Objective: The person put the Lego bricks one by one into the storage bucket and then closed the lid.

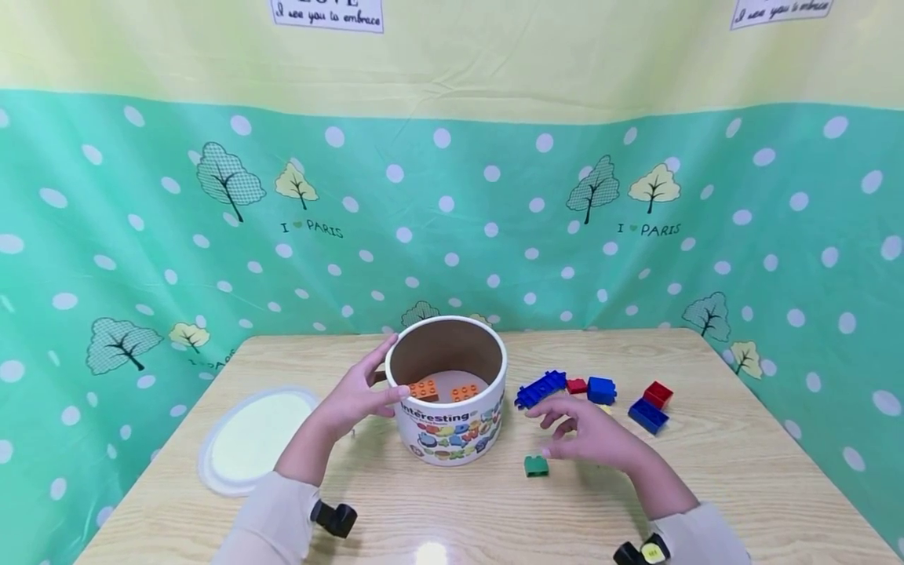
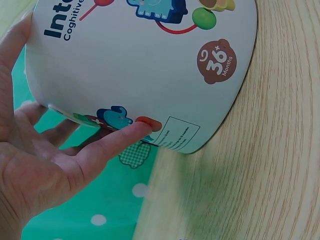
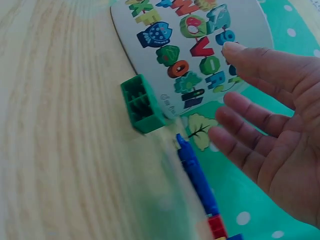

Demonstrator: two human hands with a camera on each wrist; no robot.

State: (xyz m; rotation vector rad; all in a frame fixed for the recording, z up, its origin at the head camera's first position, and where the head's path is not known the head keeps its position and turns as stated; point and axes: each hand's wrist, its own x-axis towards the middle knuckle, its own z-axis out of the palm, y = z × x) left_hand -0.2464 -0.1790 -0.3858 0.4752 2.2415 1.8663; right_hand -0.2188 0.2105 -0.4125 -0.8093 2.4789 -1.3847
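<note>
A round white tub (image 1: 452, 443) with printed pictures stands upright on the table, its mouth facing up. Inside, two orange bricks (image 1: 426, 390) show on the bottom. My left hand (image 1: 356, 400) holds the tub's left side, thumb at the front rim and fingers spread along the wall; the left wrist view shows the fingers against the printed tub wall (image 2: 125, 65). To the right of the tub, my right hand (image 1: 586, 431) hovers with relaxed fingers beside a small green brick (image 1: 536, 466). Nothing lies between those fingers in the right wrist view, where the green brick (image 3: 142, 105) shows its hollow side.
A white round lid (image 1: 261, 439) lies left of the tub. Beyond my right hand are a long blue piece (image 1: 541, 389), a small red brick (image 1: 577, 385) and a blue brick (image 1: 602, 390). Farther right sit another red brick (image 1: 657, 394) and a dark blue one (image 1: 647, 417).
</note>
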